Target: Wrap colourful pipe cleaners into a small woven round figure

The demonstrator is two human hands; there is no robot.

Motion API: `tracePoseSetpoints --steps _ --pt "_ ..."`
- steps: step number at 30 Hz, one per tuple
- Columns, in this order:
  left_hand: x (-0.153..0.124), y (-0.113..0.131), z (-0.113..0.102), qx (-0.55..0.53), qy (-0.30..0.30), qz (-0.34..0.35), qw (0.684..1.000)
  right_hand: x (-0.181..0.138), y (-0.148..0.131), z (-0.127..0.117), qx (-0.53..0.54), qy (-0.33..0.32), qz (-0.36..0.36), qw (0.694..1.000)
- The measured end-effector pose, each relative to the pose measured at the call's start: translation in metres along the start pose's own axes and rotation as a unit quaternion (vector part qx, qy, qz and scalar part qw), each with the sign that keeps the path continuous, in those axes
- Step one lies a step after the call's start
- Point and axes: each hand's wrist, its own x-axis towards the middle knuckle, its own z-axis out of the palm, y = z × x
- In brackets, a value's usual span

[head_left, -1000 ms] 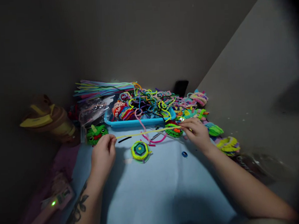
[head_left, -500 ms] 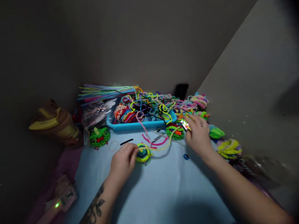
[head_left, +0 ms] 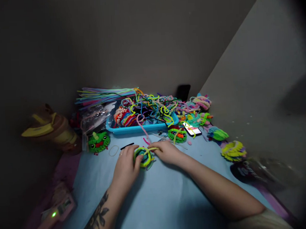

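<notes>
My left hand (head_left: 126, 166) grips the left side of a round pipe-cleaner piece (head_left: 147, 163) with a bright yellow rim and a dark teal middle, its thumb over the front. My right hand (head_left: 169, 153) is closed in a pinch on a pale yellow pipe cleaner (head_left: 150, 150) that runs across the top of the round piece. Its fingertips are partly hidden. Just behind the right hand lies a round green figure (head_left: 177, 135) with eyes and an orange mouth. A pink pipe cleaner (head_left: 142, 128) trails from the tray toward the hands.
A blue tray (head_left: 133, 130) overflows with tangled pipe cleaners. Beside it are a green figure (head_left: 99, 142), a rubber band (head_left: 113, 150) and a lit phone (head_left: 193, 129). Straight pipe cleaners (head_left: 106, 95) lie behind; a brown-and-yellow object (head_left: 51, 128) stands left. Yellow (head_left: 234, 151) bundles sit right.
My right hand has come from beside the phone to the round piece and pinches the pale yellow pipe cleaner. My left fingers now wrap the piece's edge. The phone is uncovered.
</notes>
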Motion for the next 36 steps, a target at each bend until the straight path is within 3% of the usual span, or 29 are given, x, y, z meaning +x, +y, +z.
tracePoseSetpoints --steps 3,7,12,18,25,32,36 --pt "0.001 -0.003 0.001 0.028 -0.039 0.008 0.999 0.017 0.006 0.004 -0.011 -0.03 0.043 0.999" --pt "-0.003 0.002 0.002 0.032 -0.087 0.032 0.995 0.021 0.01 0.008 -0.024 -0.005 0.094 0.995" --pt "-0.005 0.007 0.002 0.033 -0.122 0.015 0.992 0.023 0.006 0.005 0.0 0.001 0.076 0.997" --pt "-0.003 0.009 0.0 0.027 -0.125 -0.001 0.992 0.045 -0.012 0.007 -0.081 0.018 0.098 0.992" --pt "-0.003 0.01 -0.001 0.037 -0.128 0.006 0.991 0.059 -0.015 0.012 -0.098 0.018 0.104 0.99" --pt "-0.005 0.006 -0.003 0.023 -0.09 -0.026 0.995 0.072 -0.024 0.0 -0.057 0.07 0.08 0.993" --pt "-0.002 -0.004 -0.001 -0.059 -0.023 -0.078 0.995 0.054 -0.024 -0.013 0.062 0.059 0.032 0.996"
